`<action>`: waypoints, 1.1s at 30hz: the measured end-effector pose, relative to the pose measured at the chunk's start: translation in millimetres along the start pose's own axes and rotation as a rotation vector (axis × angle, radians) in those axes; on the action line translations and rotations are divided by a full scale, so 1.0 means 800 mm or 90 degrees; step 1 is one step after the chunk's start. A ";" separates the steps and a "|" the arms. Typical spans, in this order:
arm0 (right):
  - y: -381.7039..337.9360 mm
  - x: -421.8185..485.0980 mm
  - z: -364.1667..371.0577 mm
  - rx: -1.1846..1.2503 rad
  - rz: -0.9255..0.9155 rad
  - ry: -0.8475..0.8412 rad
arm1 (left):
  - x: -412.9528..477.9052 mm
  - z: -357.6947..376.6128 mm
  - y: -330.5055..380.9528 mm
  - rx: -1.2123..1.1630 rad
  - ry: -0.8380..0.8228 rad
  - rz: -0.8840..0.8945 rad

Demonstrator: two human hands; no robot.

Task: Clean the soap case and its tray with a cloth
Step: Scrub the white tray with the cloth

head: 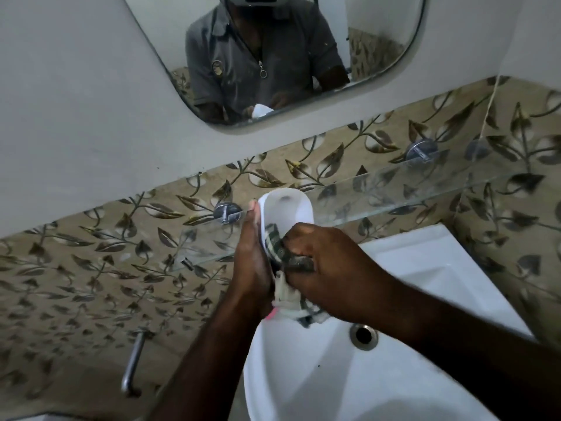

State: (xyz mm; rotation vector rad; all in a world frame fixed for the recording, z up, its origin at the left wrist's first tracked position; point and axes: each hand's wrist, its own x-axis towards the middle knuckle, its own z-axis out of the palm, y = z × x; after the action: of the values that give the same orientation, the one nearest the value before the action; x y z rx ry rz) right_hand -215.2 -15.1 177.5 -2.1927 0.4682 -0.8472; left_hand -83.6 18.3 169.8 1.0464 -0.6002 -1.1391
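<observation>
A white oval soap case is held up over the sink, its hollow side facing me. My left hand grips its left edge, thumb along the rim. My right hand clutches a checked green-and-white cloth and presses it into the lower part of the case. The cloth's loose end hangs down below both hands. The lower half of the case is hidden behind the cloth and my fingers. A separate tray cannot be made out.
A white washbasin with a round drain lies below my hands. A glass shelf on chrome brackets runs along the leaf-patterned tiled wall. A mirror hangs above. A chrome handle sticks out at lower left.
</observation>
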 end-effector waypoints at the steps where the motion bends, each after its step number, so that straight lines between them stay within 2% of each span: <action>1: 0.001 -0.001 -0.001 -0.081 -0.036 -0.041 | 0.001 0.003 0.005 -0.005 0.013 -0.006; 4: 0.016 -0.009 0.003 -0.298 -0.098 -0.121 | 0.004 0.004 -0.002 0.034 0.045 -0.031; 7: 0.033 -0.012 -0.005 -0.411 -0.129 -0.117 | 0.007 -0.001 -0.016 0.052 0.069 -0.107; 9: 0.044 -0.009 -0.008 -0.484 -0.196 -0.066 | 0.007 0.001 -0.018 0.038 0.057 -0.162; 13: 0.063 0.007 -0.021 -0.472 -0.346 0.075 | 0.007 0.010 -0.034 -0.016 -0.008 -0.115; 15: 0.071 0.012 -0.025 -0.503 -0.329 0.086 | 0.008 0.004 -0.040 0.015 -0.040 -0.096; 17: 0.074 0.011 -0.022 -0.523 -0.257 0.067 | 0.009 -0.004 -0.042 0.181 -0.013 -0.069; 18: 0.071 0.010 -0.017 -0.502 -0.204 0.058 | 0.010 -0.008 -0.044 0.217 0.008 -0.055; 22: 0.060 -0.003 0.003 -0.254 0.063 0.050 | 0.003 0.003 -0.047 0.243 0.097 -0.018; 25: 0.047 -0.022 0.024 0.038 0.220 0.017 | -0.002 0.005 -0.044 0.286 0.114 0.043; 27: 0.036 -0.033 0.029 0.219 0.273 0.021 | -0.006 0.008 -0.038 0.321 0.085 0.088; 30: 0.024 -0.029 0.020 0.391 0.321 0.032 | -0.010 0.010 -0.031 0.340 0.041 0.111; 33: 0.015 -0.012 0.012 0.689 0.417 0.125 | -0.008 0.009 -0.025 0.319 0.027 0.090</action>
State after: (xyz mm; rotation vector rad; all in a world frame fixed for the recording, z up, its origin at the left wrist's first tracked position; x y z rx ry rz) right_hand -216.6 -13.1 159.9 -0.8855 0.5845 -0.6917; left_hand -100.6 20.6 155.6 1.4232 -0.9396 -0.8564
